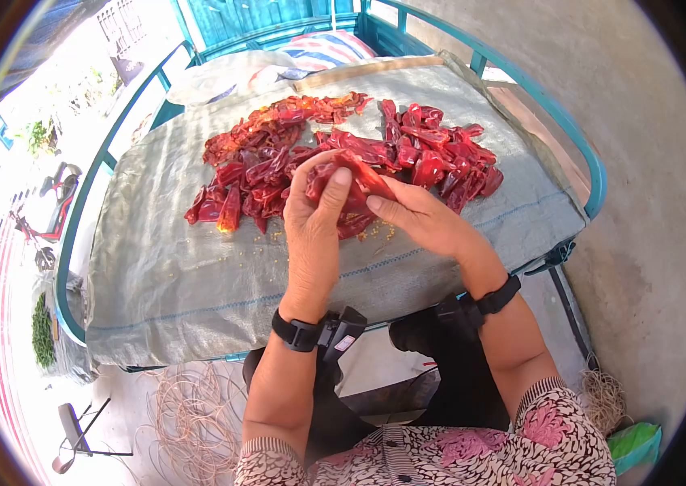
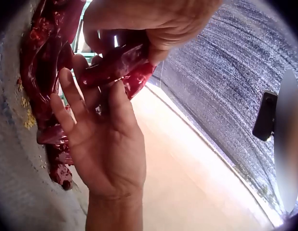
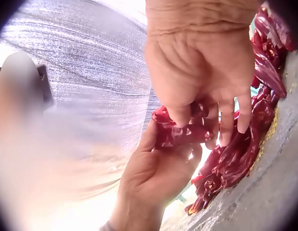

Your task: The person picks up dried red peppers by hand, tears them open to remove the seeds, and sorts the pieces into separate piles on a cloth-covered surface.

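Observation:
A red pepper [image 1: 367, 180] is held between both hands above the cloth, its skin parted in the head view. The left hand [image 1: 316, 212] has its thumb on the pepper and fingers behind it; in the left wrist view the left hand [image 2: 108, 139] faces palm-up below the pepper [image 2: 115, 65]. The right hand [image 1: 428, 220] pinches the pepper's near right side with thumb and fingers. In the right wrist view the right hand [image 3: 202, 67] is over the pepper [image 3: 180, 134], and its outer fingers extend loosely.
Split red peppers [image 1: 266, 174] and whole-looking ones [image 1: 448, 154] lie behind the hands on a grey woven cloth [image 1: 157, 275]. Pale seeds are scattered near them. A teal cart rail [image 1: 553, 101] borders the cloth; striped sacks [image 1: 331, 50] lie at the back.

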{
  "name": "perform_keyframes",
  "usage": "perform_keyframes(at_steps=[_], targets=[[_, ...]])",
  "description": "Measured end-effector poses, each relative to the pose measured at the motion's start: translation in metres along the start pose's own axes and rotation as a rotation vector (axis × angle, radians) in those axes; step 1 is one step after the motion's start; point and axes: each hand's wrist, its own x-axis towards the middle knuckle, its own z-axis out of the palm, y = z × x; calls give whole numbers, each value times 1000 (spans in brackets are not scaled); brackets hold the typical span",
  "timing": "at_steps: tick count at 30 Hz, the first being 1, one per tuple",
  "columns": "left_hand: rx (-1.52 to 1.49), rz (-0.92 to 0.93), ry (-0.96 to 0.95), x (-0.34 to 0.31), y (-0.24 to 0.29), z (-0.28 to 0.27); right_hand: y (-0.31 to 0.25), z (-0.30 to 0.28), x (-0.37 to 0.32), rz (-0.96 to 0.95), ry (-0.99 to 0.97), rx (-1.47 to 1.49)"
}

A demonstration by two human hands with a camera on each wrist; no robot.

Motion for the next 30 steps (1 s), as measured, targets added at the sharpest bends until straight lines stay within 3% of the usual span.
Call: perform_keyframes(at_steps=[2, 5, 8, 10, 12, 15, 17, 20, 23, 24, 25, 27, 28, 30], targets=[[-21, -31, -33, -2, 1, 3, -12, 3, -1, 78, -51, 26], [234, 55, -61, -2, -5, 3, 9, 9, 2, -38, -4, 47], [87, 136, 13, 2, -1, 2, 18, -3, 10, -111, 326, 46], [108, 245, 127, 9, -5, 2, 25, -20, 7, -30, 383, 52], [181, 204, 82, 8, -11, 2, 21, -25, 3, 61, 462, 120], [354, 160, 61, 5, -14, 1, 32, -27, 7, 19, 709, -331], [492, 113, 48, 8, -19, -5, 48, -31, 12, -120, 868, -419], [403, -150, -98, 6, -2, -3, 51, -35, 15, -263, 1128, -914], [469, -66, -140, 3, -12, 1, 20, -24, 7, -264, 858, -395], [577, 40, -142, 3, -17, 2, 19, -19, 8, -314, 724, -122], [552, 34, -153, 2, -21, 2, 13, -15, 8, -372, 632, -153], [501, 24, -177, 2, -23, 4, 2, -10, 4, -296, 458, -272], [495, 91, -164, 3, -29, 3, 0, -8, 3, -176, 390, -124], [505, 142, -185, 1, -29, 4, 13, -10, 10, -194, 464, 30]])
